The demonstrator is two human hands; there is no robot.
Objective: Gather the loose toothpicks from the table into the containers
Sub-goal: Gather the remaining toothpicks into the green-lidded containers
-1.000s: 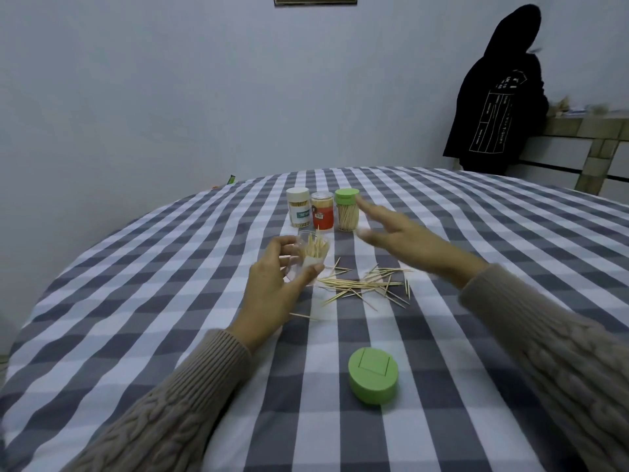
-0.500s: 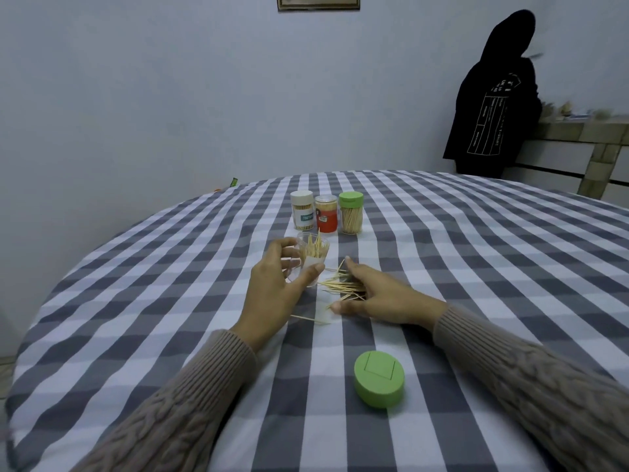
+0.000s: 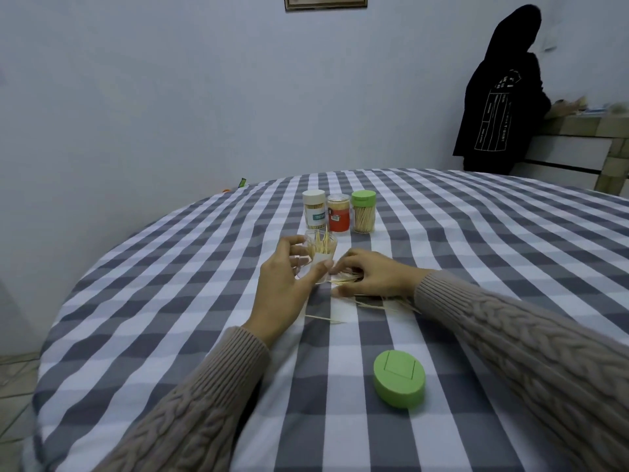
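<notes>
At frame centre, the left hand (image 3: 282, 287) is gripping the open clear container (image 3: 320, 257) while the right hand (image 3: 371, 275) is curling over the loose toothpicks (image 3: 343, 280) on the table (image 3: 170, 301), and should bunch them parallel before lifting.

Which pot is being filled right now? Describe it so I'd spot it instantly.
On the checked tablecloth, three capped jars stand in a row. Just in front, the left hand holds a clear pot. Unlike the jars, it has no cap, and toothpicks poke from its top.
</notes>
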